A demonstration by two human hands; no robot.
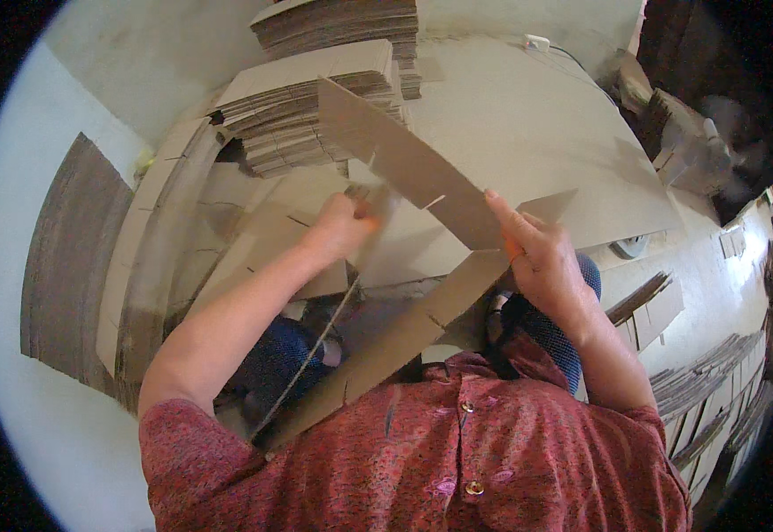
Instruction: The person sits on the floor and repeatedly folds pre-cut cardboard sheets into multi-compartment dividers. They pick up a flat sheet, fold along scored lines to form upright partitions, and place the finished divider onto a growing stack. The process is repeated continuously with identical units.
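My right hand is closed around slotted brown cardboard strips, thumb along the top. One strip slants up and away to the left, with short slots cut in its edge. Another slotted strip runs down toward my lap, its upper end near the right fingers. My left hand is closed and slightly smeared by motion, left of the upper strip. It pinches what looks like a thin cardboard strip, seen nearly edge-on and blurred near the fingers. Orange covers show on fingers of both hands.
Stacks of slotted cardboard stand at the back left, with more piles along the left wall. A large flat cardboard sheet spreads ahead. Bundled strips lie at the right. A white plug with a cord sits at the far edge.
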